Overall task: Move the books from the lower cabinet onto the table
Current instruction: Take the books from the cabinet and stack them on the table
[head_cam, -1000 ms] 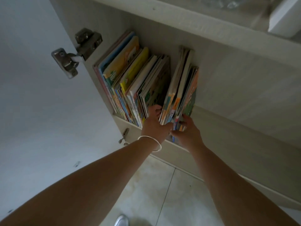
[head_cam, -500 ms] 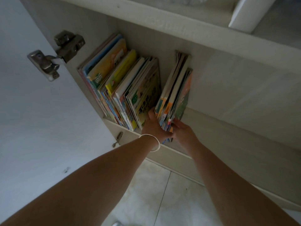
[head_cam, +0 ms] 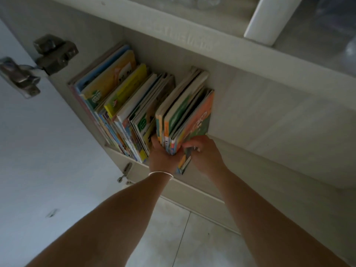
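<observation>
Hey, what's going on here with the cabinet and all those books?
A person is reaching into the open lower cabinet with both hands. The left hand and right hand grip a small bunch of books between them, set apart from the other books that stand against the cabinet's left wall. The bunch's lower edge sticks out past the shelf front. No table is in view.

The scene is seen through a single wide-angle head-worn camera, aimed forward and steeply down into the open lower cabinet (head_cam: 260,112) from close range. Both forearms are seen reaching away from the lens, and the floor tiles (head_cam: 192,237) are taken in at the bottom edge.
</observation>
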